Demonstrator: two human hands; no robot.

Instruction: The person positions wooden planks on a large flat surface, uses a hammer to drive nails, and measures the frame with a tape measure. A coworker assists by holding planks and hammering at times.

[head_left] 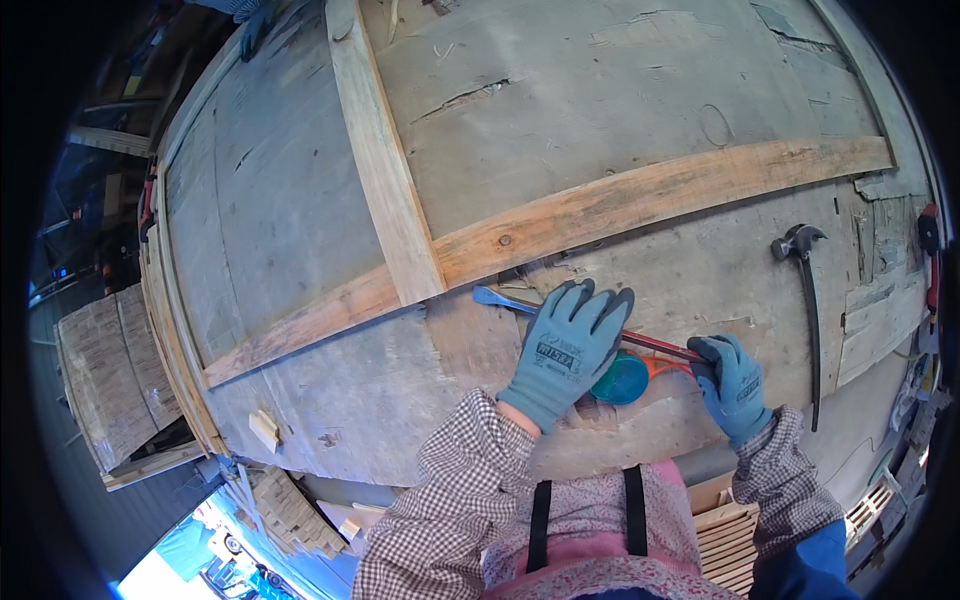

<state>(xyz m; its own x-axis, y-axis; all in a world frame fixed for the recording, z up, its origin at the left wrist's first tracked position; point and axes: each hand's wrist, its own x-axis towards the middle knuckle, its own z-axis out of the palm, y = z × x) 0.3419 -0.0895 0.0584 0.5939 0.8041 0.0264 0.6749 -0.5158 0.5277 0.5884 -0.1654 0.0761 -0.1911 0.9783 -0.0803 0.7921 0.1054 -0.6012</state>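
A red pry bar (655, 343) with a blue flat tip lies slantwise over the worn wooden panel. My left hand (570, 350), in a blue-grey work glove, is over its middle with the fingers wrapped across it, the blue tip sticking out to the left. The bar's right end is in my gloved right hand (735, 390), fingers closed round it. Between my hands, just below the bar, sits a round teal thing (622, 379) with an orange part (665, 366) reaching toward my right hand; its kind is unclear. Beyond the bar's tip, wooden battens (600, 208) meet on the panel.
A claw hammer (806, 290) lies on the panel to the right. A small wood scrap (264, 430) rests near the left front edge. At the far upper left shows another person's gloved hand (257, 30). Stacked wood (120, 360) stands beyond the panel's left side.
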